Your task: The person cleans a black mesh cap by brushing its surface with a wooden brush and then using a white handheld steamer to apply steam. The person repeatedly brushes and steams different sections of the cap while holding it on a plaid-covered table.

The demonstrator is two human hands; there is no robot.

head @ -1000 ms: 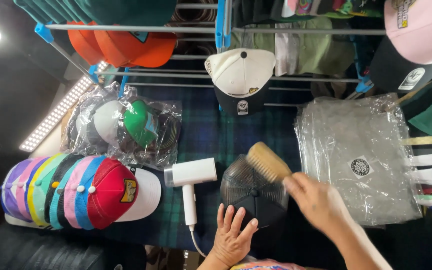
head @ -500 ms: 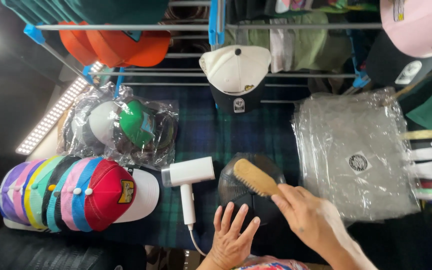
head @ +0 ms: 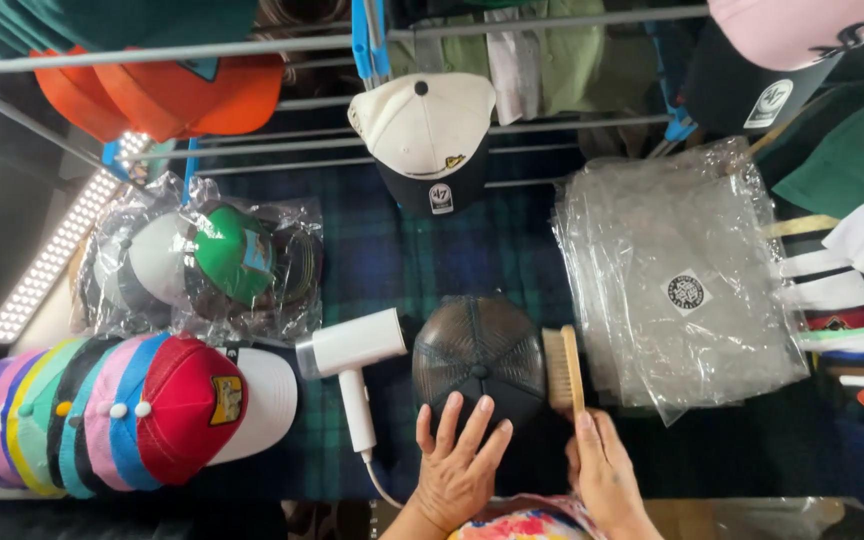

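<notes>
Starting far out past the left hand's little finger, a fanned row of bright caps lies nested, red one on top with a white brim. Beyond those, up and away from the fingertips, bagged caps sit in crinkled plastic. Closer now, just off the thumb side of the left fingers, a white hairdryer rests with its handle pointing back toward the wrist. Left hand is spread flat, fingers loose and splayed, tips pressing the near edge of the dark mesh cap, which sits crown-up right ahead of them. Between the two hands' fingertips, on the cap's right flank, a wooden brush stands on edge, bristles against the mesh. Right hand grips the brush's near end, fingers curled around it, though the thumb's placement is hard to make out. Beyond the right fingers, a stack of clear plastic bags lies flat.
</notes>
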